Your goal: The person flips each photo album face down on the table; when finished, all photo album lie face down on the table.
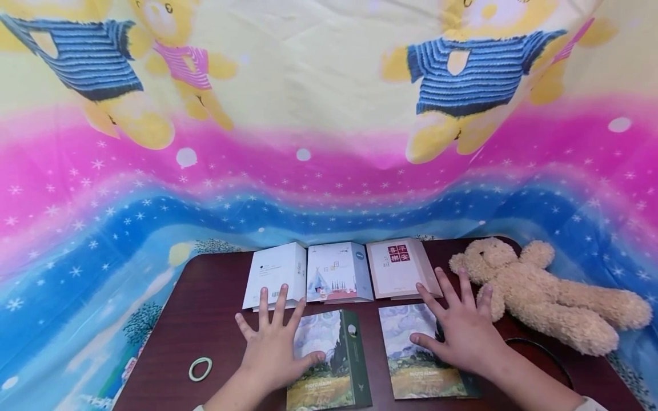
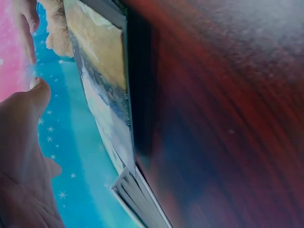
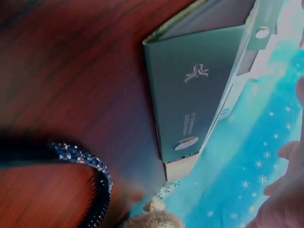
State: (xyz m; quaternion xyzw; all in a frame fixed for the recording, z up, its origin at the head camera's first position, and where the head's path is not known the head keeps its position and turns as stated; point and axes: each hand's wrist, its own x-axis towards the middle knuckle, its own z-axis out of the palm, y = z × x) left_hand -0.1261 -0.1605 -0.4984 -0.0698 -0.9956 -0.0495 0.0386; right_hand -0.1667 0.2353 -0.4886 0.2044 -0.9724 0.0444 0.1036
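Note:
In the head view my left hand has its fingers spread and overlaps the left edge of a photo album with a painted landscape cover and a dark green spine. My right hand, its fingers spread too, overlaps the right side of a second album with the same cover. Nothing is held in either hand. From the left wrist camera, a gap separates the left palm from the painted cover. The right wrist view shows the green spine side-on, with my right hand above the album.
Behind stand a plain white album, one with a tent picture and one with red characters. A teddy bear lies at the right, near a black glittery headband. A pale green bangle rests on the dark table.

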